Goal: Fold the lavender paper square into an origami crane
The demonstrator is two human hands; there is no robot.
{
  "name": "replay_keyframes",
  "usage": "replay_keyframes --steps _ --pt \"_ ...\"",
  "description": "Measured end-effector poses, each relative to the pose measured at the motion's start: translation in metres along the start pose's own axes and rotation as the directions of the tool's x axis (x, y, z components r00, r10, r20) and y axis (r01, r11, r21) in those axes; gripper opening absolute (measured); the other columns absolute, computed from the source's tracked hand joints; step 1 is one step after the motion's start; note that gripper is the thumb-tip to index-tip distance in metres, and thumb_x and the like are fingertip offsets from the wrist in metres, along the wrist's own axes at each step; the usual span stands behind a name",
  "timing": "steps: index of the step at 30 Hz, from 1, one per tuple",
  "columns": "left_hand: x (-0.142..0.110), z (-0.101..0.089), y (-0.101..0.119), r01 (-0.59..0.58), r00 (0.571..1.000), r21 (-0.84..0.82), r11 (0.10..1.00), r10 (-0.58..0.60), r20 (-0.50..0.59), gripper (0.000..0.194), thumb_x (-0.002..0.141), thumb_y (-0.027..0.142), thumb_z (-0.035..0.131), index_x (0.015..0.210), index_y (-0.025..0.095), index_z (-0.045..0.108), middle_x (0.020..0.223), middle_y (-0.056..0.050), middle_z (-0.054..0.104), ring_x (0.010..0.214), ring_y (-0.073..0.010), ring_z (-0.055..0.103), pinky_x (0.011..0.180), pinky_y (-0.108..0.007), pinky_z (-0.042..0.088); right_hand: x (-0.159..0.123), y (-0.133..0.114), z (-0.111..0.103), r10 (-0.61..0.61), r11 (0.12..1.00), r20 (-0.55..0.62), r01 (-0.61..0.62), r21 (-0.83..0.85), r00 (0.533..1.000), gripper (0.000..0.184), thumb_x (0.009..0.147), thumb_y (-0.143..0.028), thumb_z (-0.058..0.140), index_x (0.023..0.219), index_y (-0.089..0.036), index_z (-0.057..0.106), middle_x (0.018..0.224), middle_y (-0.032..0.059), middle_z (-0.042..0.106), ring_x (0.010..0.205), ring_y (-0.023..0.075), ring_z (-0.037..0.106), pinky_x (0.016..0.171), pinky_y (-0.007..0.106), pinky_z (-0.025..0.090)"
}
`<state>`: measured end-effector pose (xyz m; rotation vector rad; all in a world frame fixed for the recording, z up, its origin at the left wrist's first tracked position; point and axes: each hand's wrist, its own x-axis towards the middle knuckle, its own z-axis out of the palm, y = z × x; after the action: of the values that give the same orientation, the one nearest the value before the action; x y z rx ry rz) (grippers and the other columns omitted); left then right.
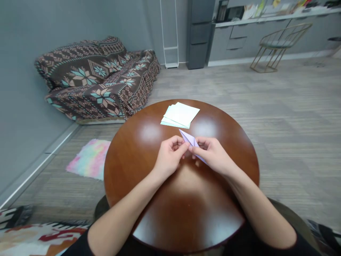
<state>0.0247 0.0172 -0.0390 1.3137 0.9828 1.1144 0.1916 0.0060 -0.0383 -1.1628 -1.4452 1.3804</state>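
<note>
A folded piece of lilac origami paper (pixel 189 138), long and pointed at its far end, is held above the middle of the round table. My left hand (pixel 172 153) pinches its left edge between thumb and fingers. On the other side my right hand (pixel 210 151) grips it, the thumb pressing near its centre fold. Part of the paper's lower end shows beneath the right hand; the rest there is hidden by the fingers. Just beyond the hands lies a loose stack of pale square paper sheets (pixel 181 114), slightly fanned.
The glossy brown round table (pixel 128 153) has its edge close around my forearms. A sofa with a patterned cover (pixel 106 81) stands at the back left, near a pastel fluffy rug (pixel 90 159). A gold wire chair (pixel 277 44) stands by the kitchen counter (pixel 239 25).
</note>
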Motion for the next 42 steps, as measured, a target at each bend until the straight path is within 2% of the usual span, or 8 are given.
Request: replay_keyframes --steps 5,11,15,21,24,34,37,42 --pt "-0.003 0.002 0.002 -0.009 1.000 -0.021 1.000 0.009 -0.018 0.029 0.078 0.032 0.079 0.062 0.016 0.061 0.057 0.002 0.060 0.051 -0.0089 0.048 0.053 -0.023 0.038 -0.001 -0.002 0.000 -0.013 0.999 -0.040 0.012 -0.036 0.999 0.014 0.081 -0.027 0.066 0.071 -0.017 0.064 0.064 -0.0006 0.062 0.058 0.0134 0.055 0.056 0.026 0.042" --pt "0.001 -0.002 -0.005 -0.013 0.999 -0.089 0.996 0.008 -0.053 0.029 0.078 0.033 0.080 0.065 0.016 0.061 0.055 0.003 0.057 0.050 -0.0084 0.047 0.053 -0.022 0.036 0.000 0.002 -0.001 0.063 0.998 -0.053 -0.063 -0.004 0.997 0.010 0.079 -0.023 0.064 0.074 -0.016 0.069 0.062 0.0014 0.066 0.058 0.0147 0.057 0.058 0.027 0.045" --pt "0.004 -0.007 -0.006 0.015 0.997 -0.129 0.991 -0.024 -0.071 0.029 0.076 0.034 0.082 0.065 0.016 0.061 0.055 0.003 0.056 0.050 -0.0081 0.047 0.053 -0.023 0.036 0.000 0.003 -0.003 0.075 0.997 -0.005 -0.075 -0.016 0.997 0.007 0.078 -0.020 0.065 0.076 -0.016 0.069 0.066 0.0025 0.069 0.062 0.0153 0.060 0.059 0.027 0.046" --pt "0.001 -0.004 -0.001 0.087 0.996 -0.177 0.980 -0.083 0.033 0.027 0.075 0.030 0.082 0.066 0.015 0.061 0.060 0.001 0.060 0.052 -0.0078 0.048 0.053 -0.022 0.036 -0.003 -0.002 -0.002 0.048 0.998 0.028 -0.049 0.046 0.998 0.021 0.084 -0.038 0.071 0.084 -0.017 0.069 0.078 0.0044 0.072 0.065 0.0155 0.060 0.056 0.026 0.046" --pt "0.000 -0.003 0.001 0.120 0.992 -0.222 0.968 -0.109 0.061 0.026 0.075 0.028 0.081 0.066 0.015 0.061 0.061 0.001 0.059 0.055 -0.0078 0.048 0.055 -0.022 0.036 -0.003 -0.003 -0.001 0.034 0.997 0.026 -0.036 0.062 0.999 0.019 0.084 -0.036 0.071 0.082 -0.017 0.070 0.077 0.0044 0.072 0.065 0.0154 0.060 0.056 0.027 0.046" --pt "0.002 -0.006 0.004 0.138 0.990 -0.354 0.925 -0.139 0.023 0.029 0.073 0.022 0.083 0.060 0.014 0.058 0.058 0.003 0.052 0.056 -0.0062 0.046 0.055 -0.020 0.035 -0.003 -0.002 0.001 0.064 0.994 0.019 -0.065 0.086 0.998 0.011 0.082 -0.027 0.069 0.075 -0.018 0.067 0.065 -0.0005 0.065 0.054 0.0120 0.053 0.054 0.026 0.042" --pt "0.005 -0.009 0.005 0.137 0.988 -0.376 0.917 -0.154 -0.017 0.028 0.072 0.021 0.083 0.060 0.013 0.058 0.060 0.002 0.053 0.057 -0.0055 0.046 0.054 -0.018 0.036 -0.004 -0.002 0.001 0.074 0.993 0.022 -0.075 0.086 0.997 0.012 0.081 -0.026 0.070 0.074 -0.018 0.066 0.064 -0.0008 0.066 0.052 0.0114 0.052 0.054 0.026 0.042" --pt "0.015 -0.023 0.009 0.051 0.973 -0.466 0.883 -0.150 -0.177 0.029 0.068 0.020 0.087 0.063 0.013 0.059 0.064 0.003 0.053 0.059 -0.0038 0.046 0.051 -0.013 0.034 -0.003 0.000 -0.001 0.095 0.991 0.010 -0.096 0.091 0.995 0.014 0.080 -0.027 0.071 0.071 -0.018 0.066 0.064 0.0001 0.066 0.055 0.0121 0.054 0.053 0.025 0.042"
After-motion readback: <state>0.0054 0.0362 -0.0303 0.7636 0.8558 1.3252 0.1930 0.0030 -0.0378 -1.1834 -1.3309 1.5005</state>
